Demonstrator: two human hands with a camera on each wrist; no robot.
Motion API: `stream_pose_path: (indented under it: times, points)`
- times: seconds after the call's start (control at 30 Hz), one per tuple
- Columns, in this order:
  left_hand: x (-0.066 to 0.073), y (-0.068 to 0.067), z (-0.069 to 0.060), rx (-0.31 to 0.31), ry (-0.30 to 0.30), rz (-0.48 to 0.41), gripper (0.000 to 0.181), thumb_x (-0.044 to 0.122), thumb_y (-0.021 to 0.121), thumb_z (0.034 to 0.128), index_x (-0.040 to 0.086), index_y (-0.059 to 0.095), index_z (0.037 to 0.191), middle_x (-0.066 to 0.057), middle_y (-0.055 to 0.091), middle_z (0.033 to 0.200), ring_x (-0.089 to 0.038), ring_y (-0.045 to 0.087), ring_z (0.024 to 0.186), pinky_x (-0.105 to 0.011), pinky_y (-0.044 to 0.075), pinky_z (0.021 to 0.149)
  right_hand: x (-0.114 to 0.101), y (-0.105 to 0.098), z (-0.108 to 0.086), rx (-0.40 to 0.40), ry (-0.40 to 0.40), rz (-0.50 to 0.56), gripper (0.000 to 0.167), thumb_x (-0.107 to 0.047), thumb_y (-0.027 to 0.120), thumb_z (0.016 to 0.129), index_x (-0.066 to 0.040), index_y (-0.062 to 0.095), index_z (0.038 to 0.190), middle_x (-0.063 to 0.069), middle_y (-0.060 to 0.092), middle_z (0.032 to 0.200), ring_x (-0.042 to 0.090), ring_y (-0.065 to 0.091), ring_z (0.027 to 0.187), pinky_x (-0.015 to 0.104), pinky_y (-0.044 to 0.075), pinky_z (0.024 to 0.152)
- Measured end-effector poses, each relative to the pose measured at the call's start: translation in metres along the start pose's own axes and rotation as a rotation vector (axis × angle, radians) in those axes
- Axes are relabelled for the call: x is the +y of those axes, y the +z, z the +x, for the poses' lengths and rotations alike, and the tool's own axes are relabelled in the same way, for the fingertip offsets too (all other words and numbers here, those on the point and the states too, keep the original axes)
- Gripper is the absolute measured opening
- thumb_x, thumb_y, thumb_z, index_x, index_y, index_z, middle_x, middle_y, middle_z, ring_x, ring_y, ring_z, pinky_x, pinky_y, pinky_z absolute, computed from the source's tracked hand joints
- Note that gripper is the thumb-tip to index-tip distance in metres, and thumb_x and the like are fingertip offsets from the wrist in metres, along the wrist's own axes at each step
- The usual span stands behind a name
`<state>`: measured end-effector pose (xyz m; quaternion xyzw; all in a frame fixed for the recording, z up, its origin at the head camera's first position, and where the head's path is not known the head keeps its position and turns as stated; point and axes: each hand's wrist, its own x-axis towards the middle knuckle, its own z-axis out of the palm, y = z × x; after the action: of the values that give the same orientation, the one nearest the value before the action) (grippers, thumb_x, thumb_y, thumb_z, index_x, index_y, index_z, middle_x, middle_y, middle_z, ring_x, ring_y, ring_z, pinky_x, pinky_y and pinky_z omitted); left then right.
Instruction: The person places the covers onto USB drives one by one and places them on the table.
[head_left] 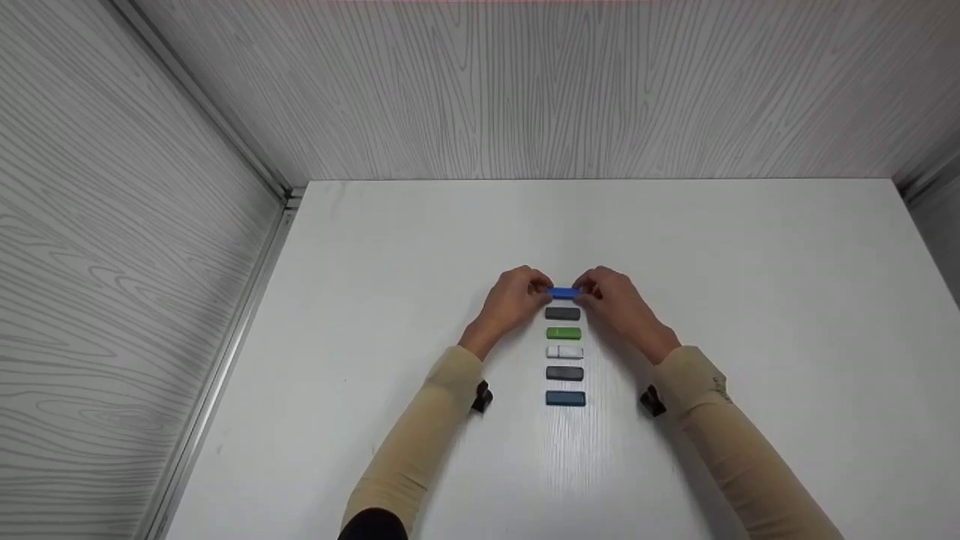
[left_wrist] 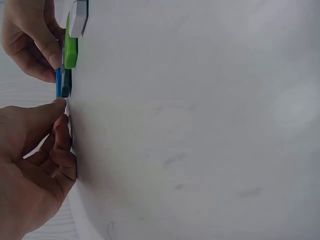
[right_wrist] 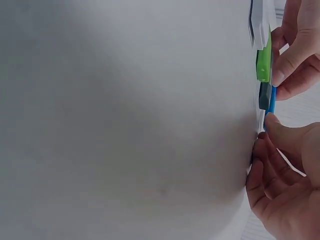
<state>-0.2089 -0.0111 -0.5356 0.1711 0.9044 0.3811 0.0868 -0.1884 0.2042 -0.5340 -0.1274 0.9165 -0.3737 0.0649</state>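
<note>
At the far end of a column of small flat sticks, shaped like USB sticks, my left hand (head_left: 516, 296) pinches the left end of a blue USB stick (head_left: 563, 293). My right hand (head_left: 611, 300) pinches its right end. Just nearer to me lies a dark grey stick (head_left: 562, 313), then a green one (head_left: 563, 333) and a white one (head_left: 565, 352). A second dark grey stick (head_left: 565, 373) and a teal one (head_left: 565, 398) finish the column. Both wrist views show thumb and fingertips on the blue stick, whose ends the fingers partly cover.
The sticks lie crosswise with small gaps on a white tabletop (head_left: 420, 240). A wood-grain panel (head_left: 525, 90) rises behind the table, another panel (head_left: 127, 262) stands at the left. Small black devices (head_left: 482, 397) sit at both wrists.
</note>
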Motion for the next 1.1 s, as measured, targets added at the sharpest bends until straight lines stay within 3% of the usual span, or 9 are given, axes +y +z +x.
stream_pose_path:
  times: [0.5,1.1]
  points:
    - [-0.0051,0.002,-0.0031,-0.003,-0.035,-0.004,0.021,0.009,0.071,0.0997,0.004,0.076,0.119,-0.01,0.072,0.113,-0.018,0.064,0.1,-0.032,0.054,0.092,0.0011,0.0087,0.0013,-0.003,0.044,0.054,0.022,-0.008,0.066,0.103,0.0,0.07,0.122,0.018,0.069,0.11,0.027,0.058,0.097,0.039,0.048,0.089]
    - [-0.0025,0.0006,-0.0037,0.004,-0.033,0.012,0.022,0.011,0.072,0.1,0.007,0.076,0.121,-0.007,0.072,0.11,-0.015,0.061,0.097,-0.027,0.051,0.088,0.0009,0.0052,0.0009,0.007,0.056,0.057,0.023,-0.011,0.068,0.102,-0.002,0.071,0.122,0.015,0.067,0.106,0.027,0.057,0.097,0.037,0.046,0.088]
